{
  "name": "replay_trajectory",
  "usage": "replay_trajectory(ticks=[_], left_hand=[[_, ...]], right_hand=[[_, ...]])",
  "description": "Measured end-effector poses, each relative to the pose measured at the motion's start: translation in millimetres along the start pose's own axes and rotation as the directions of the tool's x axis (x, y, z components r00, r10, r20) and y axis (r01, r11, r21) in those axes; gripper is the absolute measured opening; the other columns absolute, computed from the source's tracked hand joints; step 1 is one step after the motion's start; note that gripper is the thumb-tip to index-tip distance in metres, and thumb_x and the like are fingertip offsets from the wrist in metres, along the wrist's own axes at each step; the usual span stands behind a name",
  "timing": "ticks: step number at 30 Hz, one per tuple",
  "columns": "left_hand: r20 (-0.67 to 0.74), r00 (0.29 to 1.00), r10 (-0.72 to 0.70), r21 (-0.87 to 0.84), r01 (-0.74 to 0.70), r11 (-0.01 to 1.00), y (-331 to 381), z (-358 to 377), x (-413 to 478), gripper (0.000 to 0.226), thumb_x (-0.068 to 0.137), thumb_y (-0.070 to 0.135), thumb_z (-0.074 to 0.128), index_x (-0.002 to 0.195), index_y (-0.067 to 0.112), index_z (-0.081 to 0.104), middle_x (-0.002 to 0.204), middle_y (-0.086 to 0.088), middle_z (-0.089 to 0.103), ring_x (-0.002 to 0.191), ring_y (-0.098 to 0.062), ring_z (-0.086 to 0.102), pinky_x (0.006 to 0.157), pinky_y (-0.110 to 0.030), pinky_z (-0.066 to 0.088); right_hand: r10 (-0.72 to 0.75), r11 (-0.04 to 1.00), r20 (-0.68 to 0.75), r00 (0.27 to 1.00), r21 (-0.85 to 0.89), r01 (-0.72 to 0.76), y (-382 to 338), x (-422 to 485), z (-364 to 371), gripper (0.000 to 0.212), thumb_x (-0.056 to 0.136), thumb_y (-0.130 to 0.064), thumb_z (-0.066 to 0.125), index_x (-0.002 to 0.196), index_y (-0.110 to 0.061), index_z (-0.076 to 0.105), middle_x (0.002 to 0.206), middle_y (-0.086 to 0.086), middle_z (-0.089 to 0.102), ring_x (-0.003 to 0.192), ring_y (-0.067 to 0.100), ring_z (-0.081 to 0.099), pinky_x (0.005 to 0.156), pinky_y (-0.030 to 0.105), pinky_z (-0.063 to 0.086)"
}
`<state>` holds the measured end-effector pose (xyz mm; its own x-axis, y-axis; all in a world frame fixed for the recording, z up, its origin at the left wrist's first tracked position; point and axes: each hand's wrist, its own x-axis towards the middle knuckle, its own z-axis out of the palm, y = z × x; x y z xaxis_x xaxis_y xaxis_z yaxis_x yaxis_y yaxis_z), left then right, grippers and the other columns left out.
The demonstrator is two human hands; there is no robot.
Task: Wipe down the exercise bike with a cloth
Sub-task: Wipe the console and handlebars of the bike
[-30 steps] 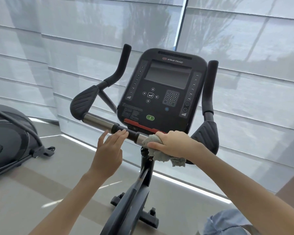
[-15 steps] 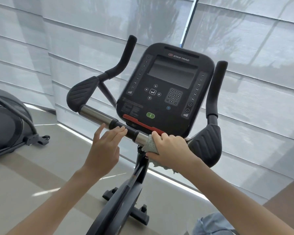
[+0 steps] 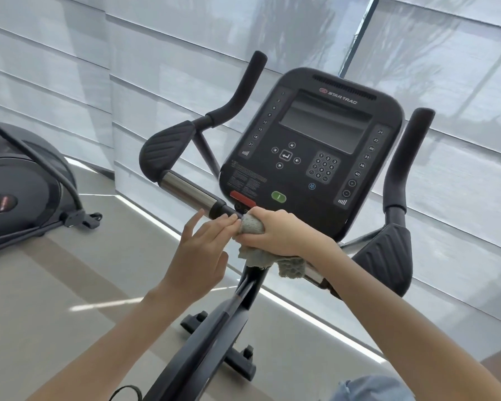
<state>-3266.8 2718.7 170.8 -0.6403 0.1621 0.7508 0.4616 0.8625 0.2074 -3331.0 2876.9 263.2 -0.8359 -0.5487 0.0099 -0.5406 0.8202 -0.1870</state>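
A black exercise bike with a console (image 3: pixel 310 151) stands in front of me in the head view. Its handlebar (image 3: pixel 185 189) has a silver section on the left and black grips and pads at both ends. My right hand (image 3: pixel 281 233) grips a grey cloth (image 3: pixel 253 225) wrapped round the bar just below the console. A loose end of the cloth hangs under my wrist. My left hand (image 3: pixel 203 253) has its fingers straight, with the fingertips touching the black bar right beside the cloth.
Another dark exercise machine (image 3: pixel 21 195) stands on the floor at the left. Window blinds (image 3: pixel 70 82) run behind the bike. The bike's column and base foot (image 3: pixel 223 351) run down between my arms. A bit of blue fabric (image 3: pixel 373 389) shows at the bottom right.
My right hand has slid the cloth leftward along the bar until it meets my left fingertips. The view has shifted, so the bike sits further right and lower.
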Motion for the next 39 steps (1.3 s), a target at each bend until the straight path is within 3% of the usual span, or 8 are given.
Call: replay_trajectory(ticks=[3,9,14,17,21,24,31,39], left_hand=[[0.006,1.000,-0.009,0.008,0.008,1.000,0.7,-0.5,-0.1,0.056,0.067,-0.004,0.068,0.122,0.006,0.061,0.124,-0.005,0.063,0.118,-0.020,0.057,0.106,-0.053,0.031],[0.035,0.999,-0.012,0.040,0.011,0.999,5.0,-5.6,0.7,0.056,0.067,-0.002,0.072,0.121,0.006,0.061,0.125,-0.008,0.063,0.119,-0.022,0.057,0.104,-0.057,0.036],[0.030,1.000,-0.010,0.035,0.009,0.999,6.5,-7.4,0.8,0.047,0.074,0.004,0.059,0.121,0.004,0.062,0.124,-0.010,0.063,0.117,-0.024,0.058,0.103,-0.056,0.038],[0.026,1.000,-0.017,0.027,0.017,1.000,6.2,-6.9,1.4,0.051,0.071,-0.001,0.069,0.121,0.004,0.062,0.123,-0.010,0.063,0.117,-0.024,0.058,0.104,-0.055,0.037],[0.023,1.000,-0.016,0.007,0.016,1.000,4.5,-5.8,1.7,0.053,0.069,-0.003,0.072,0.121,0.003,0.062,0.123,-0.011,0.064,0.117,-0.025,0.058,0.104,-0.055,0.038],[0.026,1.000,0.010,0.003,-0.010,1.000,-0.1,-4.6,1.5,0.052,0.070,-0.001,0.072,0.121,0.004,0.062,0.123,-0.010,0.064,0.116,-0.024,0.059,0.106,-0.051,0.037],[-0.005,0.995,-0.099,0.070,0.099,0.993,-37.1,-13.3,-0.1,0.053,0.079,0.004,0.057,0.132,0.001,0.050,0.136,-0.015,0.051,0.126,-0.029,0.048,0.110,-0.047,0.032],[0.024,0.996,-0.086,0.095,0.084,0.992,-49.4,-14.6,-0.6,0.056,0.076,0.007,0.053,0.132,0.003,0.052,0.136,-0.010,0.053,0.126,-0.021,0.050,0.107,-0.050,0.035]], right_hand=[[0.019,0.986,0.077,0.997,0.163,-0.031,6.1,-0.1,-4.1,0.054,0.063,-0.079,0.051,0.099,-0.039,0.056,0.088,-0.014,0.065,0.080,0.005,0.063,0.075,0.029,0.056],[0.083,0.983,0.127,0.988,0.152,-0.102,21.2,-18.7,-7.6,0.053,0.070,-0.082,0.045,0.101,-0.040,0.052,0.086,-0.015,0.063,0.078,0.004,0.062,0.069,0.022,0.052],[0.110,0.993,0.096,0.989,-0.060,-0.105,33.3,-54.8,-10.8,0.052,0.077,-0.079,0.035,0.102,-0.034,0.046,0.081,-0.012,0.060,0.072,0.007,0.060,0.069,0.028,0.054],[0.069,0.978,0.030,0.997,-0.198,-0.062,33.4,-72.2,-9.2,0.054,0.079,-0.076,0.033,0.110,-0.032,0.042,0.083,-0.012,0.059,0.071,0.008,0.059,0.070,0.032,0.055],[-0.034,0.860,-0.153,0.988,-0.508,-0.049,27.1,-86.1,10.6,0.064,0.089,-0.065,0.035,0.135,-0.022,0.028,0.100,-0.002,0.056,0.079,0.017,0.059,0.068,0.030,0.052],[-0.085,0.784,-0.222,0.971,-0.616,-0.072,19.1,-84.7,25.1,0.070,0.092,-0.054,0.042,0.144,-0.012,0.023,0.114,0.010,0.056,0.090,0.025,0.059,0.071,0.034,0.048],[-0.115,0.781,-0.255,0.960,-0.621,-0.071,-15.8,-24.8,32.5,0.064,0.091,-0.056,0.044,0.136,-0.011,0.032,0.107,0.009,0.057,0.078,0.024,0.053,0.062,0.030,0.036],[-0.122,0.891,-0.168,0.978,-0.453,0.033,-40.9,42.9,26.2,0.052,0.090,-0.062,0.039,0.107,-0.013,0.043,0.088,0.002,0.059,0.063,0.019,0.050,0.055,0.030,0.041]])
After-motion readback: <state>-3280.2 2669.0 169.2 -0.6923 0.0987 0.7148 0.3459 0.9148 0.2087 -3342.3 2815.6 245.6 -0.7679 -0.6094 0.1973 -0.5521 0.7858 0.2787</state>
